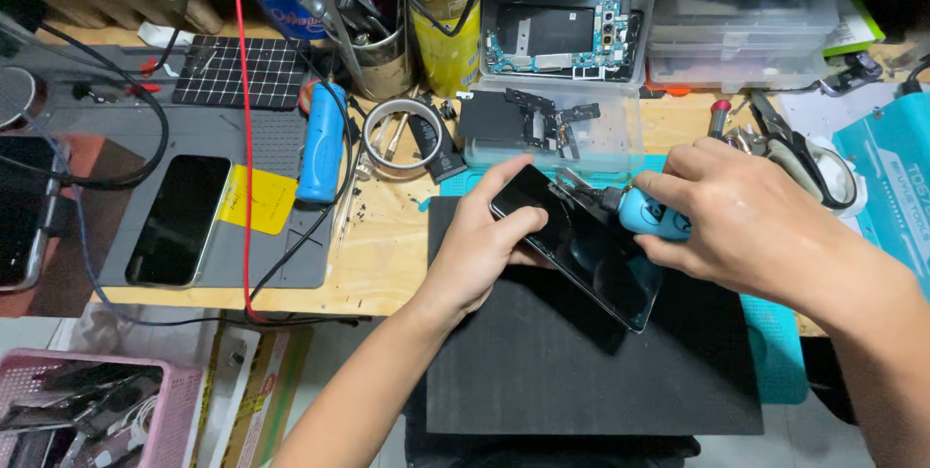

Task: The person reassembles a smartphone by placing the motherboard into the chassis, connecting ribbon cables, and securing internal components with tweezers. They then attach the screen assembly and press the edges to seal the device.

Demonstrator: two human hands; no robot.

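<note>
Black mat (581, 371) carries a dark phone (581, 245), gripped by left hand (480, 245); right hand (746, 221) holds a blue tool (649, 216) against it. At twelve o'clock, clear trays (567, 71) hold phone parts (562, 32); pink basket (179, 400) at eight holds cables.

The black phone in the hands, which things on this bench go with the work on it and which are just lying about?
In use: black phone, held by the left hand; small blue bottle, in the right hand; black mat underneath.

Lying about: second phone on the grey mat, blue cylinder tool, tape roll, scissors, pink basket.
</note>
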